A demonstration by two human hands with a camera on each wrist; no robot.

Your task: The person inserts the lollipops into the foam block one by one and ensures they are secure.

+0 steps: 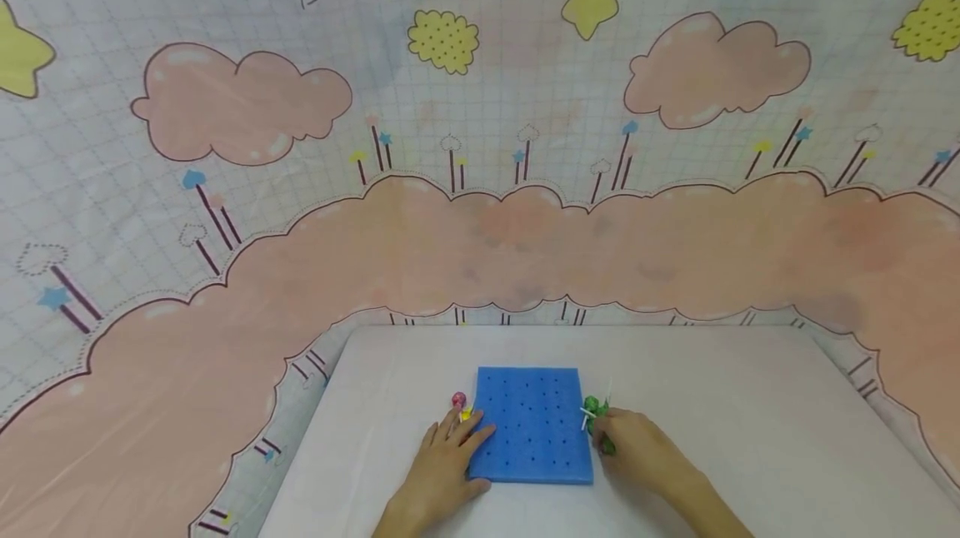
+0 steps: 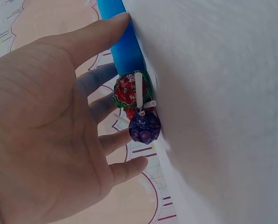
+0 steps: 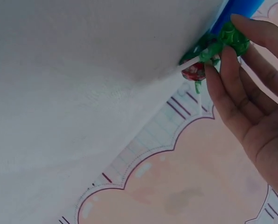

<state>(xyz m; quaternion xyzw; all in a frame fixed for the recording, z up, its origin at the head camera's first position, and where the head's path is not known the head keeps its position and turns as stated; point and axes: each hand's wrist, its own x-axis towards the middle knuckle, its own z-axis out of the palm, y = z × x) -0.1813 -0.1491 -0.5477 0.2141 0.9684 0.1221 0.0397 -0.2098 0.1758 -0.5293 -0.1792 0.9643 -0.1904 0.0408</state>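
A blue foam board (image 1: 528, 425) dotted with small holes lies flat on the white table. My left hand (image 1: 438, 467) touches its left edge, fingers spread and fairly straight. Lollipops lie beside that hand: a pink one (image 1: 459, 399) and a yellow one (image 1: 467, 415) in the head view, a purple one (image 2: 145, 128) and a red-and-green one (image 2: 126, 91) in the left wrist view. At the board's right side, my right hand (image 1: 637, 446) pinches a green-wrapped lollipop (image 3: 234, 38) between thumb and fingers. Close by lie more green lollipops (image 1: 591, 405) and a red one (image 3: 193, 71).
The white table (image 1: 720, 388) extends around the board on every side. Behind it hangs a cloth (image 1: 540, 255) printed with clouds and stars, which also shows past the table's side edges.
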